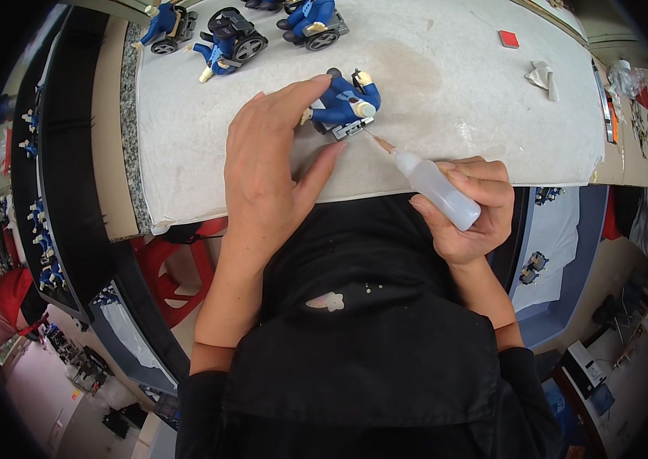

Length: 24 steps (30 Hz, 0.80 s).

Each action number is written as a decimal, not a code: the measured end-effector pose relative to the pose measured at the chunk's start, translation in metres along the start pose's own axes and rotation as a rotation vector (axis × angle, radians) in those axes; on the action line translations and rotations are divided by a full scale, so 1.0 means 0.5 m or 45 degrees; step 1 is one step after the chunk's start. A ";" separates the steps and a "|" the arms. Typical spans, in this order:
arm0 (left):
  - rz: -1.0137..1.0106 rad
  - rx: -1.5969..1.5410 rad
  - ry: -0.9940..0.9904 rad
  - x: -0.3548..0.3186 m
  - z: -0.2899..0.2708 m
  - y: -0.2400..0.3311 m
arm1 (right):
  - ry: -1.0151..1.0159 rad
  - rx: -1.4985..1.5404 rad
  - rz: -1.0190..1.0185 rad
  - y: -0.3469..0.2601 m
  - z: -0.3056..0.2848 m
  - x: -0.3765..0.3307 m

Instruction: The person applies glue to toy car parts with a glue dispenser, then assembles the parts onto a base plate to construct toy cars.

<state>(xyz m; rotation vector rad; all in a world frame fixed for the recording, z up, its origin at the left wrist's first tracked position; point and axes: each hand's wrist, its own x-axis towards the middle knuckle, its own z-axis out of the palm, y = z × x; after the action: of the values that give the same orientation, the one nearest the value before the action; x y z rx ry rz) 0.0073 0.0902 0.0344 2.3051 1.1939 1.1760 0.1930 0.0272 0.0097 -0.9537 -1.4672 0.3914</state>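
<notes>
My left hand (266,164) grips a small seated figurine (345,105) in a blue suit, with a grey wheelchair base (352,128) under it. The index finger reaches over its far side and the thumb rests by the near side; the other fingers partly hide it. In my right hand (477,203) is a translucent white squeeze bottle (444,193), tilted, with a thin needle nozzle (383,144). Its tip is at the grey base, close to the figurine; whether they touch I cannot tell.
Several similar wheelchair figurines (236,38) stand at the back left of the pale covered tabletop (194,153). A small red square (508,39) and a crumpled white scrap (543,79) lie at the back right. Trays flank me, the right one (550,252) holding more pieces.
</notes>
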 end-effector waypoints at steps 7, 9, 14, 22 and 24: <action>0.025 0.040 -0.096 -0.007 -0.009 -0.003 | -0.006 -0.035 -0.007 -0.002 0.001 -0.002; 0.015 0.040 -0.105 -0.009 -0.010 -0.002 | 0.000 -0.017 -0.009 -0.001 0.002 -0.005; 0.023 -0.010 0.006 -0.006 0.000 -0.003 | 0.007 0.002 -0.003 0.003 0.003 -0.010; 0.010 0.045 -0.100 -0.002 -0.007 -0.006 | -0.022 -0.033 -0.014 0.003 -0.002 -0.001; 0.021 -0.019 0.018 0.004 0.001 -0.006 | -0.022 0.024 -0.007 0.003 -0.004 0.003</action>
<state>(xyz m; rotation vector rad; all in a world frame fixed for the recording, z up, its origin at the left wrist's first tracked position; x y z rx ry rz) 0.0069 0.0938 0.0333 2.3037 1.1688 1.2048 0.1954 0.0286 0.0100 -0.9328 -1.4793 0.4095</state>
